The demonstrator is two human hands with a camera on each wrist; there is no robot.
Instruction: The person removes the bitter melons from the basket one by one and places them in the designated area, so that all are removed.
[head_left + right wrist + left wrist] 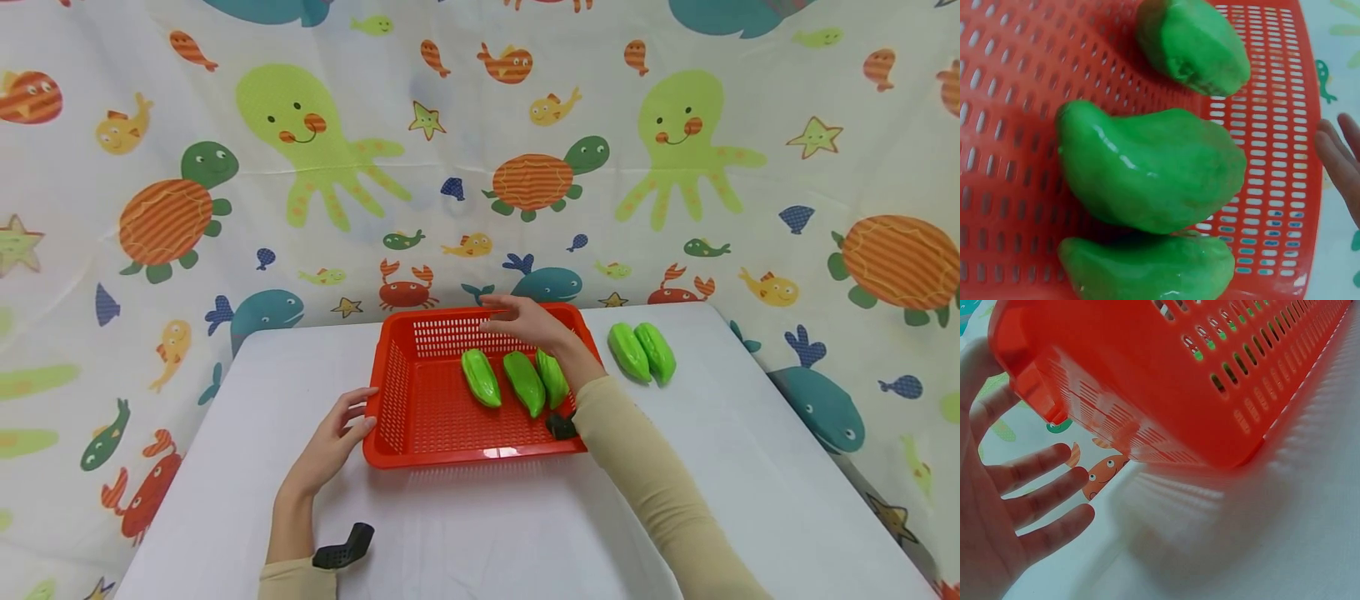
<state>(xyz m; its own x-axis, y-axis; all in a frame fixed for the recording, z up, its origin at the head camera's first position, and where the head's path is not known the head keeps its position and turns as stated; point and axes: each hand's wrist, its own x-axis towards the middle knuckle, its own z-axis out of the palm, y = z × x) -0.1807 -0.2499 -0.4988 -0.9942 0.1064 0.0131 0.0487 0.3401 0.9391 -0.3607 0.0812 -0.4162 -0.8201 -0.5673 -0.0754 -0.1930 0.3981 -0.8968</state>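
A red perforated basket (450, 458) holds a left green fruit (481, 378), a middle green fruit (524, 384) and a right green fruit (551, 377), all glossy, long and tapered. At the basket's left rim is my left hand (330, 448); thumb and forefinger touch the rim while the other fingers stay extended, as the left wrist view shows. My right hand (525, 323) hovers above the far side with fingers extended and nothing in them. Its wrist partly covers the right fruit. In the right wrist view, the fruits (1154, 169) lie apart from that hand's fingertips (1332, 140).
Two more green fruits (643, 353) lie side by side on the white table (750, 467), right of the basket. A curtain (450, 108) printed with sea animals hangs behind the table. Black wrist devices (345, 548) sit on both wrists.
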